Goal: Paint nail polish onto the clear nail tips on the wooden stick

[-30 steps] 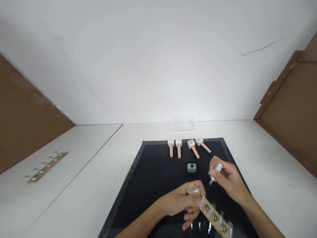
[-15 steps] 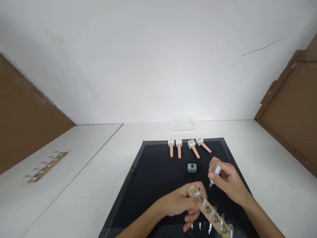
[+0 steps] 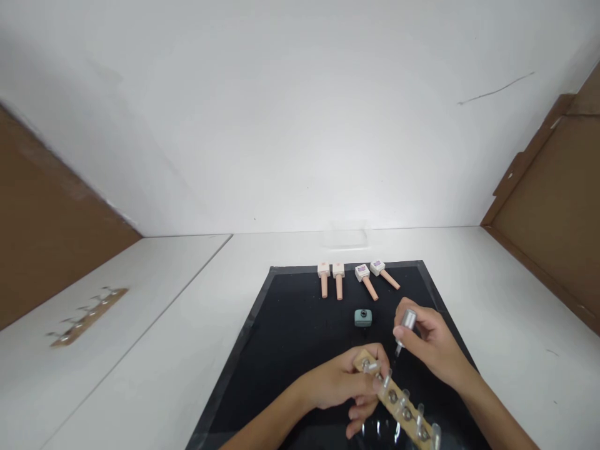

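My left hand (image 3: 349,381) grips one end of a wooden strip (image 3: 391,400) that carries several clear nail tips on metal clips. The strip slants down to the right. To its upper right, my right hand (image 3: 431,340) pinches the silver cap of a brush (image 3: 406,325), whose bristles point down, close to the tips; whether they touch one I cannot tell. An uncapped teal bottle (image 3: 362,317) stands upright on the black mat (image 3: 290,325), beyond my left hand.
Several white bottles with peach caps lie at the mat's far edge, one (image 3: 324,270) leftmost, another (image 3: 377,267) rightmost. Behind is a clear tray (image 3: 345,238). A second wooden strip (image 3: 91,317) with clips lies on the white table at left. Cardboard (image 3: 553,206) stands at right.
The brush in my right hand has shifted very slightly left and down. My left hand and the strip are nearly where they were.
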Motion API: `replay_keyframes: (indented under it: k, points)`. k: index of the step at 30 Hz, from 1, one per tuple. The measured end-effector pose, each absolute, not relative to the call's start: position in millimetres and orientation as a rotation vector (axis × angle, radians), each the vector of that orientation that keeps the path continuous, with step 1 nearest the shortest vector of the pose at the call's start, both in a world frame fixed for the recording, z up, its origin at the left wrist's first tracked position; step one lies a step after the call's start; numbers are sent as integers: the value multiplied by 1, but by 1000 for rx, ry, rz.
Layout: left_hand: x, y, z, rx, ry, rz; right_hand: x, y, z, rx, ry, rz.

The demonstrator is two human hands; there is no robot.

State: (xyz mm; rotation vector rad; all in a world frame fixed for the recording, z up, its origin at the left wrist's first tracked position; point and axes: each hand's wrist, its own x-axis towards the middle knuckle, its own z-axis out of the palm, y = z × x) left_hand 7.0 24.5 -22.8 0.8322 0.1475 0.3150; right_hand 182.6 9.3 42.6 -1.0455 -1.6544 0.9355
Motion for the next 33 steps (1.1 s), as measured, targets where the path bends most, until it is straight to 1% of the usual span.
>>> replay_keyframes:
  k: [6, 12, 18, 23, 29, 33]
  points:
    - [5, 26, -18, 800, 180, 303, 181, 7, 45, -876, -1708, 981]
    - [5, 26, -15, 741, 134, 310, 182, 8, 42, -954, -1628, 891]
    - [1, 26, -11, 728, 158, 308, 180, 6, 44, -786, -1636, 944]
    - [-2, 28, -14, 689, 142, 290, 180, 6, 42, -887, -1610, 844]
    - [-2, 29, -17, 676, 125, 299, 179, 5, 46, -759, -1649, 879]
    - [-2, 29, -15, 671, 131, 319, 179, 4, 46, -821, -1618, 851]
